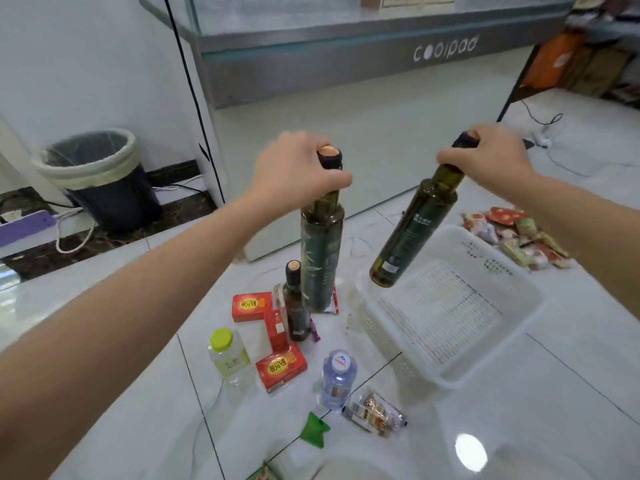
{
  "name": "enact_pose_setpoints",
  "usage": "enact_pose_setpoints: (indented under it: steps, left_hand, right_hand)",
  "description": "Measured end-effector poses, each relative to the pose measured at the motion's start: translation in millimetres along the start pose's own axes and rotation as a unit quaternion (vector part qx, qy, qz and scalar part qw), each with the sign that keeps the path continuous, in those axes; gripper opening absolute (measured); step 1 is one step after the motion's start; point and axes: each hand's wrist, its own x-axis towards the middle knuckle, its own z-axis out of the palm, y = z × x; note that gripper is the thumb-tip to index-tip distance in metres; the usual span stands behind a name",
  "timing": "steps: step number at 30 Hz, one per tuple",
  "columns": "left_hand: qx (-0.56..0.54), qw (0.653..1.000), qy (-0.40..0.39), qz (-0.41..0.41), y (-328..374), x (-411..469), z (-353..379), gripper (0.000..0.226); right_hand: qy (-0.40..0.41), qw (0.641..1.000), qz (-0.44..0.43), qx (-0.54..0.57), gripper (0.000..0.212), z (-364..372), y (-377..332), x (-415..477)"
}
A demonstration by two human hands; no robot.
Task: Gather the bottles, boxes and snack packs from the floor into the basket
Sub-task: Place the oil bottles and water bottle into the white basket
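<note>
The left hand [294, 168] grips the neck of a tall green bottle [320, 258] in the middle of the frame. The right hand [491, 157] grips the top of a second green bottle [415, 223], tilted above the white basket [512, 282] at lower right. Small bottles, red boxes [281, 370] and snack packs [375, 412] lie on the floor at lower middle.

Basket [512, 289] empty, open above; small bottle [296, 303], boxes [247, 306] crowd left.
</note>
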Motion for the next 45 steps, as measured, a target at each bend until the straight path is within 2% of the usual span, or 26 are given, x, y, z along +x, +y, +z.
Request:
enact_pose_setpoints:
  steps: [3,6,9,12,17,20,24,27,31,35,38,40,42,45]
  left_hand:
    - [-0.056,0.998,0.022,-0.03,26.4,38.1,13.6,0.03]
    - [-0.148,0.985,-0.019,-0.082,34.6,63.1,67.5,0.029]
    - [-0.181,0.969,-0.099,-0.137,30.3,68.5,144.1,0.029]
    - [-0.169,0.953,-0.144,-0.207,21.2,63.6,214.6,0.031]
    - [-0.152,0.91,-0.211,-0.324,-18.6,63.5,295.2,0.033]
    - [-0.117,0.89,-0.248,-0.365,-43.5,64.9,325.0,0.029]
    - [-0.087,0.863,-0.255,-0.427,-75.3,65.5,352.7,0.026]
    - [-0.085,0.853,-0.25,-0.451,-90.4,65.8,362.6,0.029]
    - [-0.061,0.841,-0.313,-0.437,-91.4,63.0,371.1,0.039]
    - [0.011,0.858,-0.348,-0.378,-88.1,60.4,379.7,0.043]
    - [0.109,0.872,-0.362,-0.309,-81.0,54.7,376.6,0.054]
    - [0.194,0.898,-0.311,-0.242,-76.9,50.5,366.0,0.052]
    - [0.257,0.923,-0.221,-0.182,-77.6,51.2,347.1,0.048]
    - [0.318,0.932,-0.14,-0.102,-86.4,58.7,300.9,0.049]
  right_hand:
    - [0.029,0.998,0.013,-0.045,0.032,-17.8,16.1,20.4]
    - [0.028,0.993,0.026,-0.108,0.032,-5.7,51.1,24.2]
    - [-0.011,0.981,0.014,-0.195,0.034,26.1,99.1,23.8]
    - [-0.081,0.962,-0.027,-0.259,0.033,65.2,140.9,28.8]
    - [-0.229,0.942,-0.049,-0.242,0.033,136.7,193.8,52.1]
    - [-0.279,0.934,-0.06,-0.215,0.03,177.2,207.4,68.5]
    - [-0.365,0.908,-0.075,-0.192,0.029,220.2,202.1,94.3]
    - [-0.397,0.901,-0.06,-0.165,0.035,249.7,199.2,101.2]
    - [-0.45,0.887,-0.021,-0.104,0.044,293.0,209.0,87.8]
    - [-0.454,0.89,0.025,-0.04,0.044,306.3,222.9,81.4]
    - [-0.47,0.881,0.051,0.001,0.048,297.1,226.0,82.3]
    - [-0.477,0.876,0.067,0.013,0.045,289.0,224.1,83.0]
    - [-0.478,0.876,0.056,-0.022,0.043,277.1,218.1,84.4]
    - [-0.43,0.893,0.024,-0.129,0.065,242.4,194.5,84.2]
